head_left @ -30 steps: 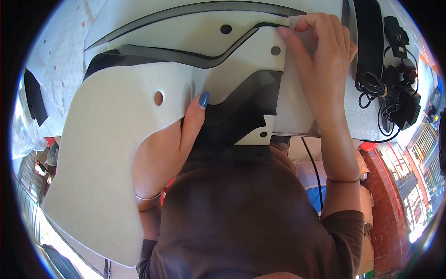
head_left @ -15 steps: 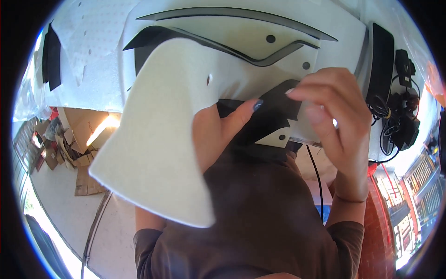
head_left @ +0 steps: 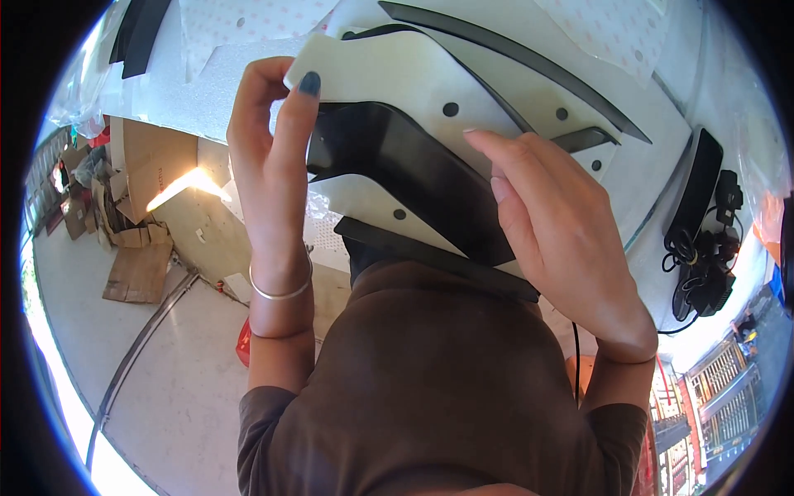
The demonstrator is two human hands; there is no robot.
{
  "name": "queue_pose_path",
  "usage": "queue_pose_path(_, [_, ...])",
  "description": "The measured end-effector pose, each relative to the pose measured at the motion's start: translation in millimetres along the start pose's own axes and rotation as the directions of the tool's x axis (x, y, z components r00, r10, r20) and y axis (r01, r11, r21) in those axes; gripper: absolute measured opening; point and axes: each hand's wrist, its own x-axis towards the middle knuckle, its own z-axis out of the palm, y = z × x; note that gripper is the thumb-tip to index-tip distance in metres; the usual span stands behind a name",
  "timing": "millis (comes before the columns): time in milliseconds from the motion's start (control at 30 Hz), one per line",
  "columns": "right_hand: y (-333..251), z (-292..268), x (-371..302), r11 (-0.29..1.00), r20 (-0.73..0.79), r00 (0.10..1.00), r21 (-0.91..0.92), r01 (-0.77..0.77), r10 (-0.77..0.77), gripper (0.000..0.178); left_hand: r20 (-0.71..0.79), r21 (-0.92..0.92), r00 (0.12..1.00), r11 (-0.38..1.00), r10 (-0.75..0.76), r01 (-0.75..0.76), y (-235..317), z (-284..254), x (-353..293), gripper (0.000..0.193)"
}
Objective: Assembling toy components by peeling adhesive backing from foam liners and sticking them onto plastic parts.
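Note:
My left hand point(head_left: 277, 124) pinches one end of a cream-white, flexible shaped sheet point(head_left: 389, 70) between thumb and fingers. The sheet has a dark round hole and bends away to the right. My right hand point(head_left: 562, 223) is at the sheet's lower right edge, index finger stretched out over it and thumb apart beneath; some of its fingers are hidden. Under the sheet lies a glossy black curved panel point(head_left: 397, 153). A second cream piece point(head_left: 364, 194) with a small hole shows below that, and a long black strip point(head_left: 438, 256) lies along the table's near edge.
A long, curved dark strip point(head_left: 529, 62) lies at the far side of the white table. Black power adapters and coiled cables point(head_left: 703, 281) sit at the right beside a long black bar point(head_left: 695, 186). Cardboard boxes point(head_left: 153, 165) stand on the floor at left.
My left hand has moved left and away from me, to the end of the cream sheet. The sheet now lies over the black panel instead of hanging toward me. My right hand has come lower and left.

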Motion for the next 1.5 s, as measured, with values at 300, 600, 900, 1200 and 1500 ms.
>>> queue_pose_path(300, [-2.2,18.2,17.2,0.994,0.056,0.992,-0.037,-0.107,0.109,0.034,0.060,0.207,0.995,0.974,0.076,-0.087,-40.4,-21.3,20.5,0.021])
queue_pose_path(600, [0.0,18.4,24.8,0.972,0.156,0.960,0.015,-0.236,0.231,0.030,0.152,0.436,0.986,0.891,0.064,-0.125,-46.9,-28.6,15.4,0.017])
queue_pose_path(900, [0.2,21.7,25.7,0.961,0.159,0.949,0.016,-0.277,0.271,0.035,0.139,0.647,0.967,0.719,0.215,-0.253,-54.5,-17.0,15.1,0.009])
queue_pose_path(1200, [-2.2,26.0,26.1,0.961,0.113,0.954,-0.051,-0.273,0.277,0.036,0.184,0.760,0.930,0.554,0.318,-0.340,-59.0,-13.9,14.9,0.009])
queue_pose_path(1500, [-11.3,22.7,35.4,0.956,0.215,0.933,0.000,-0.295,0.288,0.032,0.220,0.747,0.949,0.588,0.224,-0.312,-51.1,-17.2,15.5,0.021])
